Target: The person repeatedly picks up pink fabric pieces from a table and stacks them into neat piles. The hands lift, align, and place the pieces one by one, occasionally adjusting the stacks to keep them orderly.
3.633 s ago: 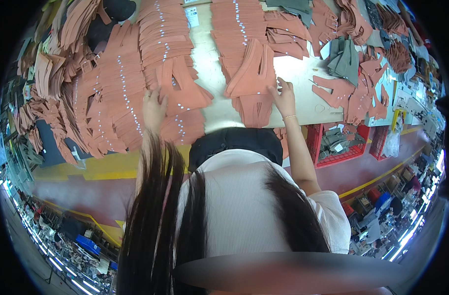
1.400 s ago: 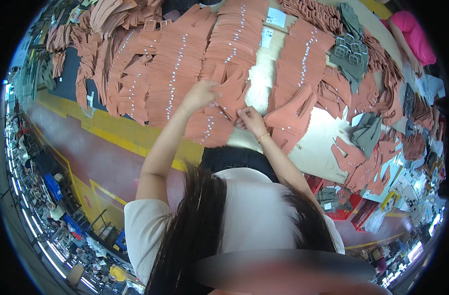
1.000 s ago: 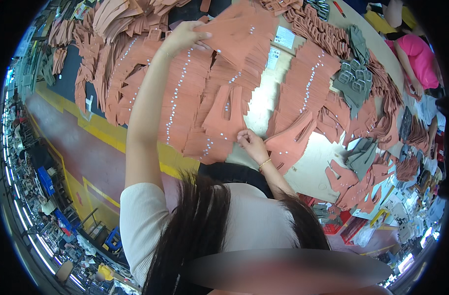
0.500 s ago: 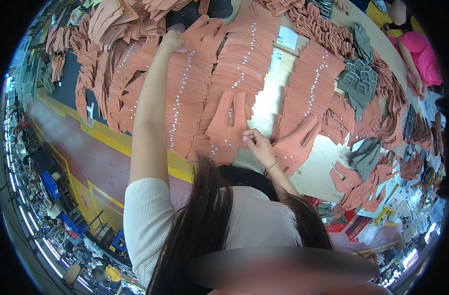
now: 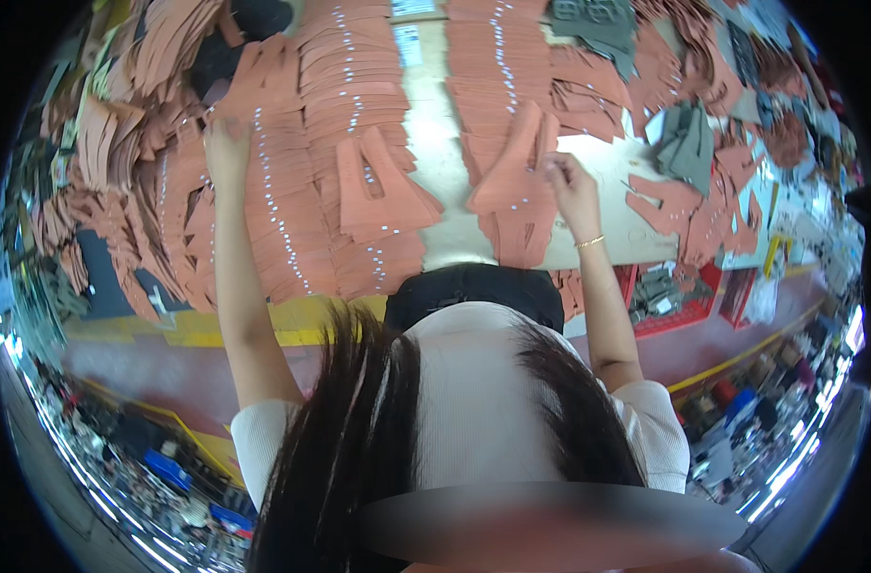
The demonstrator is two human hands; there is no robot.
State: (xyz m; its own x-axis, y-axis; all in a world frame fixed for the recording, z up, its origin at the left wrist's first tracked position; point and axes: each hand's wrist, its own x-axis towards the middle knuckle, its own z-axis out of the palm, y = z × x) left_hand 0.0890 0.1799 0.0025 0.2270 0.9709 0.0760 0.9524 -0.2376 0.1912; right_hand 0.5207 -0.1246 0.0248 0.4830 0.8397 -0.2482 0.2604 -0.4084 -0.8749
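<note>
My left hand (image 5: 227, 143) reaches over the far left rows of overlapping orange-brown cut pieces (image 5: 287, 210), which carry small white stickers. Its fingers are smeared by motion, so their grip cannot be made out. My right hand (image 5: 571, 189) is closed, its fingers curled toward the thumb, at the right edge of a slotted orange-brown piece (image 5: 514, 167) on the right-hand row. Whether anything is pinched in it is hidden. Another slotted piece (image 5: 383, 196) lies on top of the middle row.
Bare pale tabletop (image 5: 433, 143) shows between the rows. Dark green pieces (image 5: 685, 143) and loose orange-brown pieces (image 5: 666, 202) lie to the right. Below the table's right side stands a red crate (image 5: 674, 320) with green pieces in it. A yellow floor stripe (image 5: 201, 329) runs along the front left.
The view has turned, and the rows sit further left in it. My right hand has moved right, from the gap between rows to the right-hand slotted piece. My left hand has come nearer.
</note>
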